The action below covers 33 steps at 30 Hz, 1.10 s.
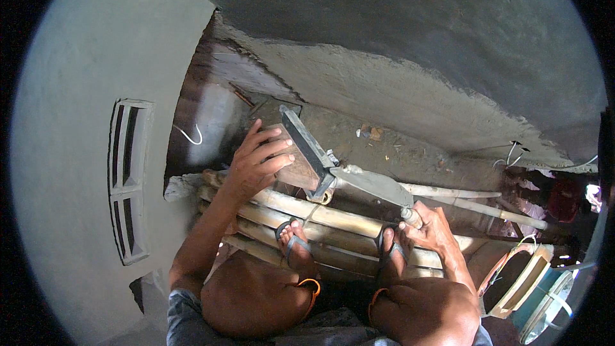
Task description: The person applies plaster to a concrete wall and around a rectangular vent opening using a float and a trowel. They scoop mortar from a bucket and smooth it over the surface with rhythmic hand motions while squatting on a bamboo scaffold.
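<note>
Bamboo poles (343, 221) bear the person's feet (300, 254); over them the right hand (432, 227) clasps a trowel (377, 187), blade near a dark-edged board (300, 170), the left hand (255, 161) splayed over it, whether gripping I can't tell

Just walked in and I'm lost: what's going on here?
A person squats on bamboo poles. The right hand grips a trowel by its handle; the left hand spreads its fingers over a wooden board edged with a dark strip. The blade lies by the strip's lower end; whether they touch is unclear.
</note>
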Available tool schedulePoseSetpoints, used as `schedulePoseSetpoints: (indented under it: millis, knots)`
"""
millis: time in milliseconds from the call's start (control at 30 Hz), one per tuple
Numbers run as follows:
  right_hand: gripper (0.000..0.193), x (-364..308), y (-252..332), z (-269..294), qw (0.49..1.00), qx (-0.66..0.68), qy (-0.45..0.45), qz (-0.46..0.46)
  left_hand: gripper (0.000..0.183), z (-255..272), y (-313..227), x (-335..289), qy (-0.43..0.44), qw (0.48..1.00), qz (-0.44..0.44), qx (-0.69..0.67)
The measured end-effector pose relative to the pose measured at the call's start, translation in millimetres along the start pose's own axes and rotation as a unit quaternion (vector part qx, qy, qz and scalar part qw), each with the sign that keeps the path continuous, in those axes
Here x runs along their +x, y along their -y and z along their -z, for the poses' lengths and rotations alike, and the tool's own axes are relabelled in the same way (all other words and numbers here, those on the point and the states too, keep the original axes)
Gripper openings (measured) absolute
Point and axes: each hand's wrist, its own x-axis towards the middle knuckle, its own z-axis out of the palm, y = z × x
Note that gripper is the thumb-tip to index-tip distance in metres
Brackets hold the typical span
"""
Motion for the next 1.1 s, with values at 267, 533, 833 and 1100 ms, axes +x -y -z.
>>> schedulePoseSetpoints:
  millis: [267,533,833,1100]
  knots:
    - [0.035,5.3,-0.2,2.5,0.994,-0.111,-0.024,0.006,0.039,-5.5,-2.9,2.2,-0.011,1.000,-0.015,0.011]
    - [0.037,31.8,-6.8,-2.0,0.993,-0.103,-0.037,0.052,0.028,-4.7,-25.3,12.1,0.027,0.999,-0.047,0.006]
    - [0.038,80.2,-7.5,-3.4,0.995,-0.088,-0.001,0.050,0.027,-16.5,-34.2,11.8,0.047,0.995,-0.093,0.000]
    - [0.039,97.4,-3.1,-3.0,0.995,0.069,-0.060,0.026,0.037,-44.7,-44.9,-10.4,-0.128,0.966,0.073,-0.214]
